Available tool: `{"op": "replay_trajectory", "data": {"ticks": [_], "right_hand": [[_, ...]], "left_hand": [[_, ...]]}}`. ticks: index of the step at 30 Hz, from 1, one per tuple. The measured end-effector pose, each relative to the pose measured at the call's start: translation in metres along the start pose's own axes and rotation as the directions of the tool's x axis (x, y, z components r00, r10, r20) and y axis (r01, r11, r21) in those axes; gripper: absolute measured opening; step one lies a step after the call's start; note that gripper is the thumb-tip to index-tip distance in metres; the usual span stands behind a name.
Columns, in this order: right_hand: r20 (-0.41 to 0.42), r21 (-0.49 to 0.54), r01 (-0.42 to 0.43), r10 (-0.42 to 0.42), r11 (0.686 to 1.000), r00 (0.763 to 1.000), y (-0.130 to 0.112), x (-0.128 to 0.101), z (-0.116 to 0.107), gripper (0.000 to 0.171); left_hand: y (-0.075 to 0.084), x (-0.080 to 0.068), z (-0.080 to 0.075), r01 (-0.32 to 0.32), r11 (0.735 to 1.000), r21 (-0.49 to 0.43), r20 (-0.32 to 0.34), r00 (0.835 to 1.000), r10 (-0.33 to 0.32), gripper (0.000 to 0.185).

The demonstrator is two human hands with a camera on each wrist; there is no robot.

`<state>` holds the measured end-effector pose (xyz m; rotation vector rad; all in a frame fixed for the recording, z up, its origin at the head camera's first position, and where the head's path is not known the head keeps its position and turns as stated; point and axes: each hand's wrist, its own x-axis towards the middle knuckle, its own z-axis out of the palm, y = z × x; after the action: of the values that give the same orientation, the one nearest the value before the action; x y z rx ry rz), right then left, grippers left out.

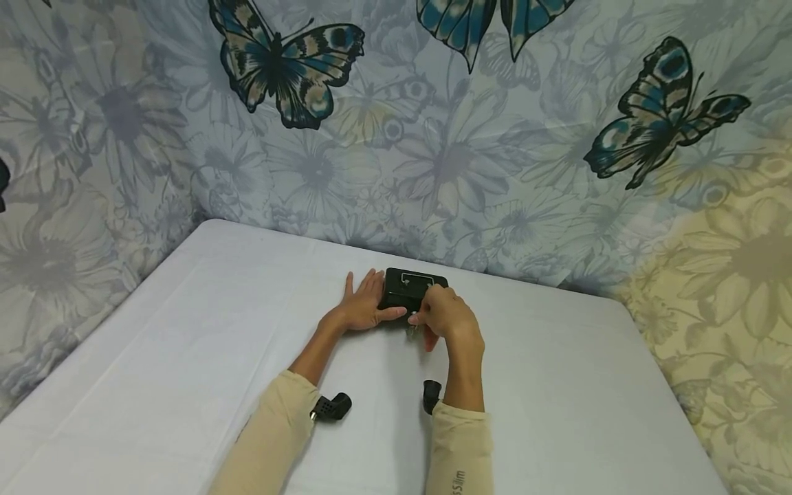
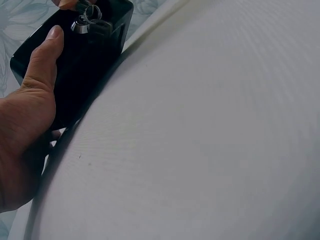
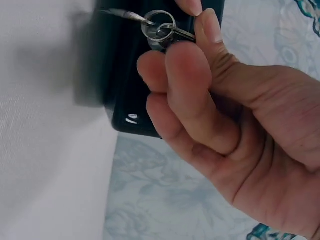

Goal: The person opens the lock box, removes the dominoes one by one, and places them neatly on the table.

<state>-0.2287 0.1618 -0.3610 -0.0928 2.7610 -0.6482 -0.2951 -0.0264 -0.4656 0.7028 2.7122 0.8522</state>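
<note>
A black cash box [image 1: 399, 297] with a thin metal handle [image 1: 417, 275] on its lid stands near the table's far edge. My left hand [image 1: 361, 308] lies against the box's left side, fingers straight, its thumb along the front. In the left wrist view, that thumb points toward the round silver lock [image 2: 80, 27]. My right hand [image 1: 450, 315] is at the front, fingers curled, pinching a key at the lock. A key ring [image 3: 159, 25] hangs there, with a second key [image 3: 125, 14] sticking out from it. The pinched key is mostly hidden by the fingers.
A white cloth covers the table [image 1: 557, 385]. Behind it rises a wall [image 1: 383, 172] patterned with flowers and butterflies. Black wrist cameras are strapped near both sleeves, the left camera [image 1: 334, 407] and the right camera [image 1: 432, 396].
</note>
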Motion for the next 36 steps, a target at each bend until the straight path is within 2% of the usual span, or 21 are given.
{"op": "replay_trajectory", "data": {"ticks": [6, 10, 12, 15, 18, 21, 25, 32, 36], "right_hand": [[-0.015, -0.027, -0.024, 0.023, 0.999, 1.0, -0.001, -0.001, 0.0, 0.026], [0.022, 0.02, 0.023, -0.023, 1.0, 0.999, 0.006, 0.0, -0.004, 0.031], [0.045, 0.09, 0.057, -0.062, 0.994, 0.997, 0.011, -0.001, -0.006, 0.036], [0.09, 0.246, 0.081, -0.106, 0.966, 0.99, 0.019, -0.001, -0.009, 0.044], [0.132, 0.381, 0.028, -0.085, 0.924, 0.988, 0.024, -0.002, -0.01, 0.049], [0.165, 0.447, -0.035, -0.044, 0.894, 0.985, 0.026, -0.002, -0.01, 0.052], [0.199, 0.479, -0.098, 0.0, 0.873, 0.98, 0.027, -0.001, -0.007, 0.047], [0.223, 0.476, -0.105, -0.004, 0.873, 0.975, 0.029, 0.004, 0.0, 0.036], [0.241, 0.493, -0.122, 0.0, 0.861, 0.97, 0.031, 0.006, 0.002, 0.033]], "left_hand": [[0.0, -0.001, 0.0, 0.001, 1.0, 0.0, 0.002, 1.0, -0.001, 0.133], [0.001, 0.0, 0.0, -0.003, 1.0, 0.017, 0.003, 1.0, 0.003, 0.144], [0.001, 0.0, 0.001, -0.005, 1.0, 0.027, 0.004, 1.0, 0.005, 0.152], [0.002, 0.0, 0.0, -0.005, 1.0, 0.028, 0.009, 1.0, 0.004, 0.157], [0.002, 0.001, 0.0, -0.005, 1.0, 0.009, 0.002, 1.0, 0.005, 0.153], [0.001, 0.002, 0.001, -0.005, 1.0, 0.006, -0.005, 1.0, 0.005, 0.149], [-0.001, 0.002, 0.001, -0.006, 1.0, 0.009, -0.009, 1.0, 0.006, 0.148], [-0.002, 0.001, 0.002, -0.014, 1.0, 0.001, -0.02, 1.0, 0.014, 0.151], [-0.002, 0.0, 0.002, -0.011, 1.0, 0.005, -0.011, 1.0, 0.011, 0.152]]}}
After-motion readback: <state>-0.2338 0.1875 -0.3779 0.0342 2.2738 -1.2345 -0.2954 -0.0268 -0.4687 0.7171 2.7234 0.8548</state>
